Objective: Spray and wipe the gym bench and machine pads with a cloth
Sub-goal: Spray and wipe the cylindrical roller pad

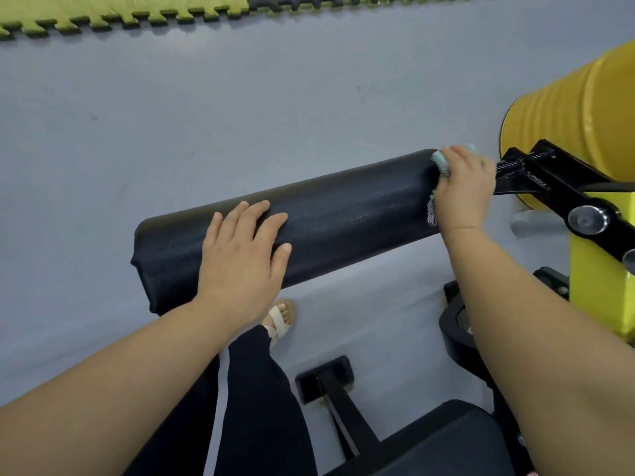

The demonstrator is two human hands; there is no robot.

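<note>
**Cloth held at the right end of the roller pad**

Your right hand [462,190] curls its fingers over a bunched pale-blue woven cloth [441,164], holding it against the right end of the long black foam roller pad [343,214]. A fringe of the cloth hangs beside the heel of that hand. Your left hand [240,255] lies flat on the pad nearer its left end, fingers straight and slightly spread, holding nothing. Faint pale specks show on the pad's upper surface between your hands. Just beyond the cloth, the pad meets a black metal arm [549,182] bolted to a bright yellow steel frame [598,290]. A large yellow ribbed cylinder [567,121] sits behind that arm. Lower down, a dark padded seat [439,438] and a black frame foot [324,376] lie near your sandalled foot [280,319] on the grey floor [171,115]. Interlocking yellow-green and black foam mats [120,12] edge the far floor.
</note>
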